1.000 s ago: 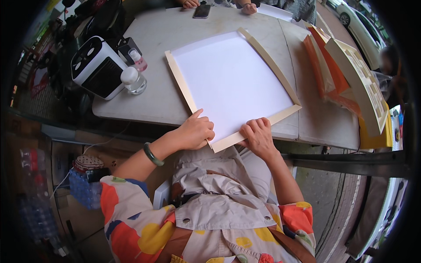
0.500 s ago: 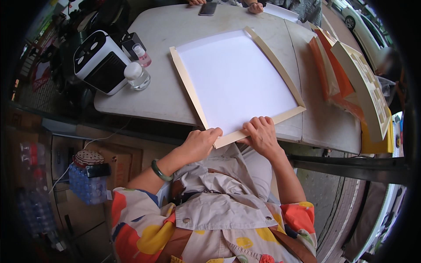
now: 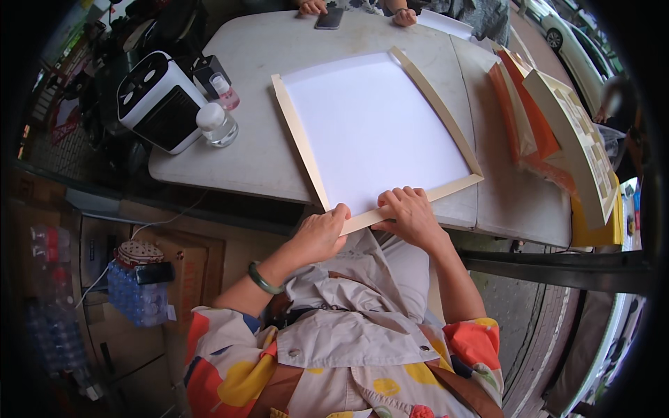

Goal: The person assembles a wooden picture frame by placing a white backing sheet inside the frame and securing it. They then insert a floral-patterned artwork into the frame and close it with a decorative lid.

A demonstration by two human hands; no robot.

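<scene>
A white sheet or panel (image 3: 373,132) lies on the table with flat cream strips along its left, right and near sides. No strip shows on its far edge. My left hand (image 3: 319,231) is closed round the near left corner of the cream strip (image 3: 362,221), thumb on top, and covers that corner. Just to the right, my right hand (image 3: 412,217) grips the same near strip, its fingers bent over the top and the thumb toward the table's edge. The near corner reaches past the table edge, above my lap.
On the pale folding table (image 3: 258,153) stand a white-and-black boxy appliance (image 3: 164,104), a clear jar (image 3: 217,127) and a pink spray bottle (image 3: 226,92). Orange bags (image 3: 519,111) and a cream compartmented panel (image 3: 568,139) are at right. Across the table, another person's hands rest near a phone (image 3: 329,19).
My left hand has shifted slightly and now covers the near left corner that showed before. My right hand has moved a little left along the near strip.
</scene>
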